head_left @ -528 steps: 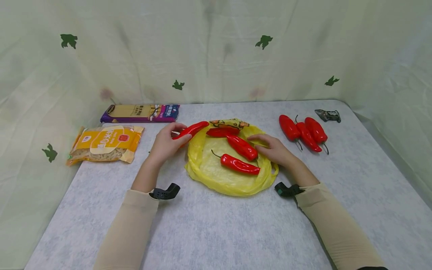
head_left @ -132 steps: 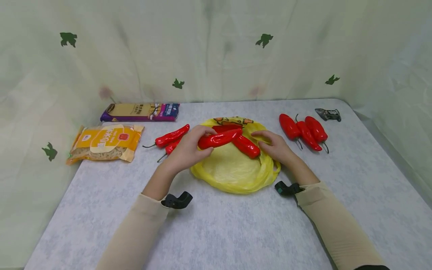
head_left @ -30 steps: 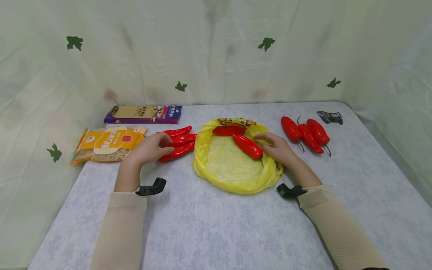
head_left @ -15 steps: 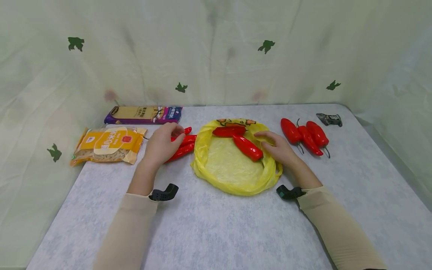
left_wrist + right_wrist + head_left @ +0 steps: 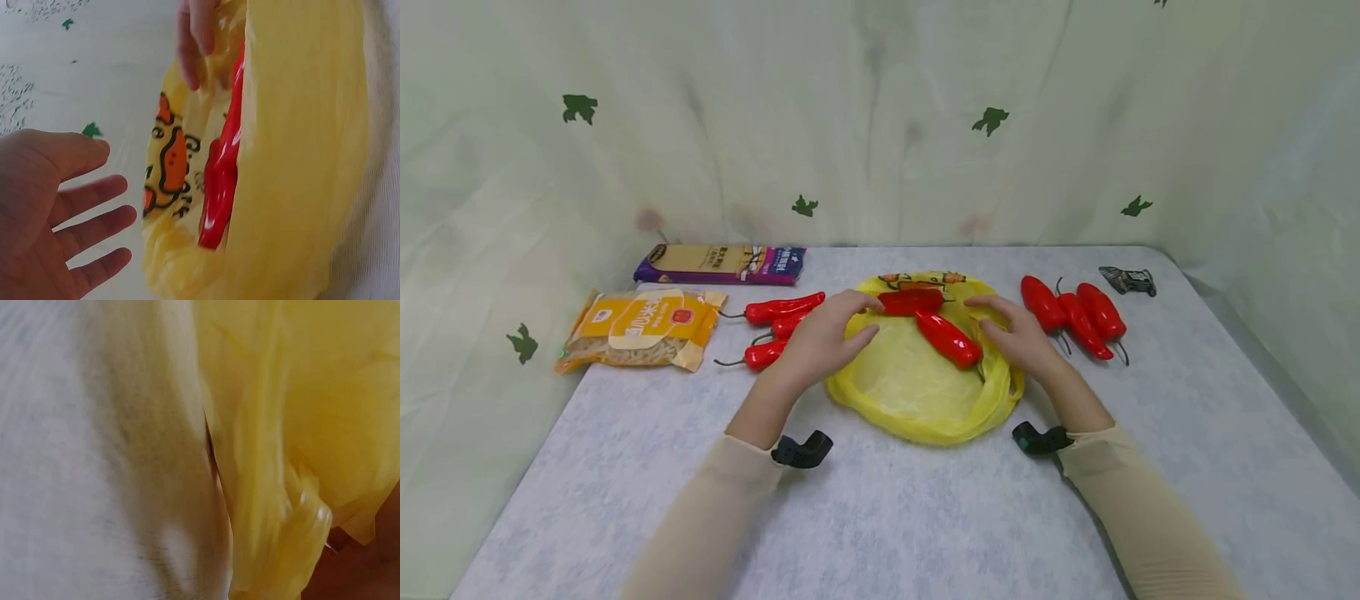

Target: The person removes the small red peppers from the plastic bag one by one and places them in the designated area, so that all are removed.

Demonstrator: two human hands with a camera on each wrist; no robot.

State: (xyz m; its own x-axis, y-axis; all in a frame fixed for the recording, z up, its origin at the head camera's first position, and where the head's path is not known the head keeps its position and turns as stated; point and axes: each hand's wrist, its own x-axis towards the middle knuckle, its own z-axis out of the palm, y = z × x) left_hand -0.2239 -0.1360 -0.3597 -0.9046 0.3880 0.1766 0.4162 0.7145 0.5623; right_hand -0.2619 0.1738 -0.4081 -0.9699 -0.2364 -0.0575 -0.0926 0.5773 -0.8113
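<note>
A yellow plastic bag (image 5: pixel 910 429) stands with its mouth spread wide, and two red chili peppers, one pepper (image 5: pixel 947 339) in front of the other pepper (image 5: pixel 912 302), lie inside. Above the bag's left rim is my left hand (image 5: pixel 826 340), its fingers spread and nothing in them; the left wrist view shows the bare palm (image 5: pixel 28 212). My right hand (image 5: pixel 1021 335) holds the bag's right rim, fingers reaching over into the mouth. Left of the bag lie three chili peppers (image 5: pixel 785 309), partly behind my left hand. Crumpled yellow plastic (image 5: pixel 262 456) fills much of the right wrist view.
Three more red peppers (image 5: pixel 1081 325) lie to the right of the bag, near a small black wrapper (image 5: pixel 1127 280). An orange grain packet (image 5: pixel 643 327) and a purple-and-tan packet (image 5: pixel 722 263) sit at the back left. A pale cloth wall (image 5: pixel 895 167) borders the table.
Over seconds, peppers have gone from the bag to the left pile, carried by my left hand. That hand has just moved right from the pile to the bag's rim. The right hand stays put.
</note>
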